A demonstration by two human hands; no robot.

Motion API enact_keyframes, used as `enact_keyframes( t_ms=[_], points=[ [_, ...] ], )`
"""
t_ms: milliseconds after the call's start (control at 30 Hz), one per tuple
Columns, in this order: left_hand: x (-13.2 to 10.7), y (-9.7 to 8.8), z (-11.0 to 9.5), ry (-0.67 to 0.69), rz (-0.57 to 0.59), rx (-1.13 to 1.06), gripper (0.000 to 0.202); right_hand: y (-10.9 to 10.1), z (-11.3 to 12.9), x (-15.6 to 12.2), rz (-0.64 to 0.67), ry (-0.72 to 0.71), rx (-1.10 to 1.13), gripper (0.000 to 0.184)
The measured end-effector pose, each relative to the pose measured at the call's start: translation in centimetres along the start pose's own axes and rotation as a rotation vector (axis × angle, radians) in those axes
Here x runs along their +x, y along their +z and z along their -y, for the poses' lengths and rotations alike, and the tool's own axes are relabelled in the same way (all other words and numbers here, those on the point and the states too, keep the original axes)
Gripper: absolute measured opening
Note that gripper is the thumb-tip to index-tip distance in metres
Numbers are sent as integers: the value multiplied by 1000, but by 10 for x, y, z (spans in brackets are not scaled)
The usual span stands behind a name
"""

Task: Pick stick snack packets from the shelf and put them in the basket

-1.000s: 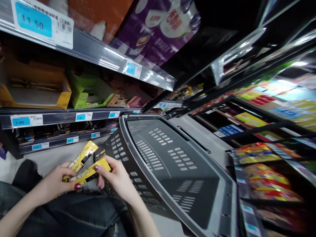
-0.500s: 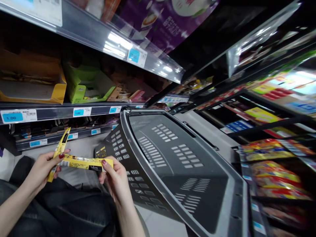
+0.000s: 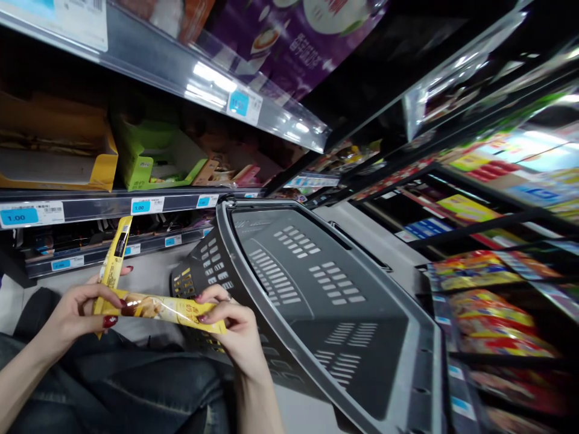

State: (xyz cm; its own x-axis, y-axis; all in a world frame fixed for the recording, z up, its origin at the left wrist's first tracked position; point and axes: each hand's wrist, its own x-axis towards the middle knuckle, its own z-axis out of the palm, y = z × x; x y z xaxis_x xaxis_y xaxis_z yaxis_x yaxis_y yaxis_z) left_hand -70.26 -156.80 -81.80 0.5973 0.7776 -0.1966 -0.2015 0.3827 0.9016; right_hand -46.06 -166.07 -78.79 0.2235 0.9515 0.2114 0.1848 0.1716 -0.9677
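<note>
Both my hands hold a long yellow stick packet (image 3: 158, 308) level above my knees, its printed side with a brown picture facing up. My left hand (image 3: 79, 310) pinches its left end between thumb and finger. Between other fingers of that hand, a second yellow stick packet (image 3: 116, 250) points up toward the shelf. Over at the right end, my right hand (image 3: 233, 319) pinches the first packet with thumb and fingers. A grey plastic shopping basket (image 3: 271, 319) with slotted walls stands just right of my hands.
Shelves with price tags (image 3: 147, 205) run along the left. On one sit a yellow-orange carton (image 3: 106, 172) and a green carton (image 3: 136, 175). Above hangs a purple package (image 3: 294, 48). More racks with yellow-red bags (image 3: 488, 319) stand across the aisle at right.
The level packet has been turned over, from its barcode side to its picture side. My right hand has moved slightly right and down. The upright packet now stands a little higher.
</note>
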Motion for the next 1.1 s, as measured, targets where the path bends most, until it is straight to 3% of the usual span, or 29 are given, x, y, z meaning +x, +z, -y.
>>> enact_keyframes(
  t_ms=[300,467,567,800,967,1067,1100],
  points=[
    [0,5,-1,-2,-7,13,23,-4,-5,-1,-18,-50,48,8],
    [9,-2,15,-126,-84,22,28,4,-10,-4,-89,169,290,8],
    [13,-5,23,-179,-153,44,33,12,-9,-2,-165,264,319,15],
    [15,2,24,-205,-293,-38,35,27,-6,0,-343,321,258,27],
    [20,0,23,-224,-339,-150,34,38,21,-10,-330,278,129,23],
    [20,0,25,-245,-247,-187,34,41,51,-13,-241,266,111,13],
    [18,1,25,-256,-204,-193,34,41,61,-12,-195,260,120,21]
  ],
)
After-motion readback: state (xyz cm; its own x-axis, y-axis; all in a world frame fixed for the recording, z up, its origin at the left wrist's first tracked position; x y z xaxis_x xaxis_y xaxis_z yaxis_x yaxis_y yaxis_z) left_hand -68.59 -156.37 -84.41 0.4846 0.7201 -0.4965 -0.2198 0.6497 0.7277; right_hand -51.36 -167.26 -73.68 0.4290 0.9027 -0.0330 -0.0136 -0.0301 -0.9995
